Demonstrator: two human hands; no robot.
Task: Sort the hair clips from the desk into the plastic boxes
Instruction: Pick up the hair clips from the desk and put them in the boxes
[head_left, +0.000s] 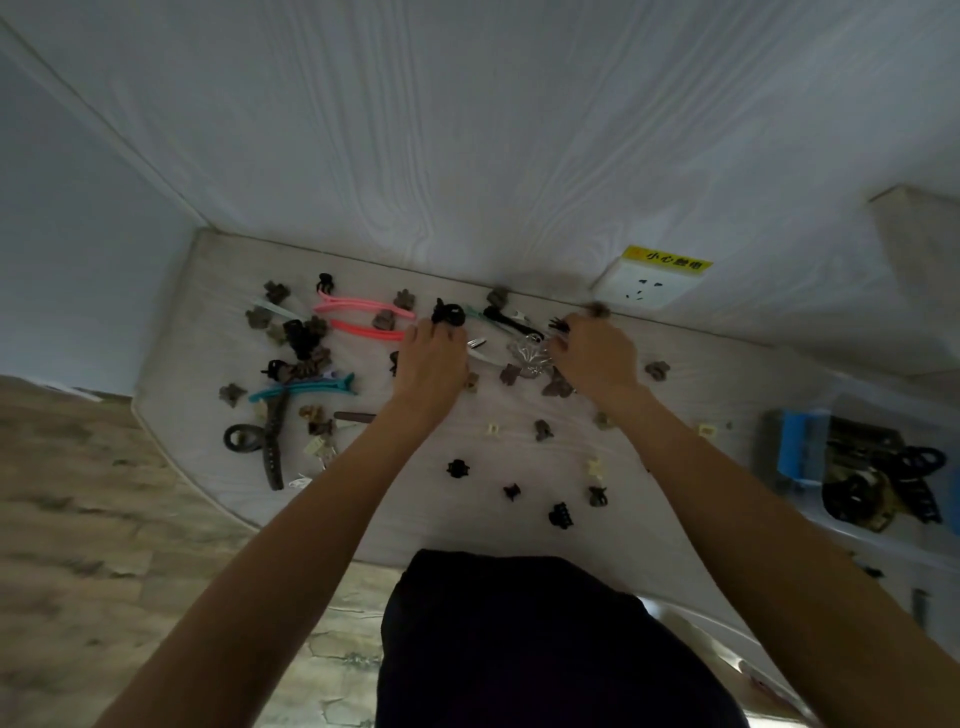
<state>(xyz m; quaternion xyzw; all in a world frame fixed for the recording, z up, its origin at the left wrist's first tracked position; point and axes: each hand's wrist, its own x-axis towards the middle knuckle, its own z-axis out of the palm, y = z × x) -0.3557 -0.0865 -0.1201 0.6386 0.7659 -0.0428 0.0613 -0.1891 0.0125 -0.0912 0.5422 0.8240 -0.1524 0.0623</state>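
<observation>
My left hand (434, 358) pinches a round black plastic claw clip (449, 315) at the far edge of the white desk (675, 525), while my right hand (597, 353) curls over a small black claw clip (560, 326) beside the clear sparkly clip (531, 354), though I cannot tell if it truly grips. Reaching this far with both arms, I judge my forearms could sweep the small clips beneath them off the desk. The long pink plastic clips (363, 307) lie with their long axis left to right, tips pointing right toward the clear plastic box (862, 535).
</observation>
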